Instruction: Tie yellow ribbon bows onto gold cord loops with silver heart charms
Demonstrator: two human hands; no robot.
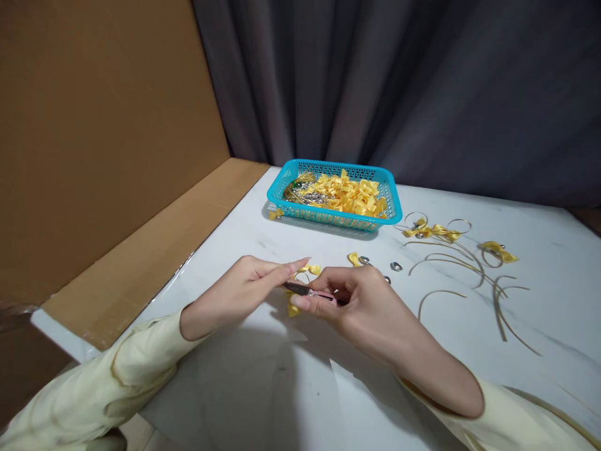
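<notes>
My right hand (359, 307) is wrapped round a small pair of pliers (323, 294) with pink handles and dark jaws. The jaws point left and meet the fingertips of my left hand (251, 291). My left thumb and fingers are closed in a pinch on a yellow ribbon bow (293, 307) with a thin wire ring beside it; the fingers partly hide where they grip. More yellow ribbon (312, 269) shows just beyond the pliers. Past my right hand lie another yellow bow (354, 259) and small silvery beads (397, 266).
A blue plastic basket (394, 213) holds many yellow bows, silvery pieces and a bundle of gold wire. Bows with wire rings (434, 232) and loose curved wires (441, 292) lie on the right of the white table (225, 382). Cardboard (103, 125) stands on the left, a dark curtain (399, 81) behind.
</notes>
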